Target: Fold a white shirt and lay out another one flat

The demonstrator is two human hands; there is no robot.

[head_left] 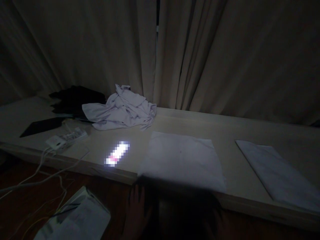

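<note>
A dark, motion-blurred piece of black cloth [180, 195] stretches between my two hands at the front of the ledge. Its upper edge overlaps the near edge of a flat, folded white cloth [183, 158]. My left hand [136, 210] is at the cloth's left side, fingers pointing up and pressed against it. On the other side, my right hand [216, 220] is dim and smeared, closed at the cloth's right edge. Shadow hides the lower part of the black cloth and both thumbs.
Another folded white cloth [277, 173] lies at the right. A crumpled pale garment [122, 108], a black cloth pile [77, 98], a dark flat object [41, 126], a power strip [66, 138] and a lit phone [117, 154] occupy the left. Below are cables and a white bag-like object [80, 216].
</note>
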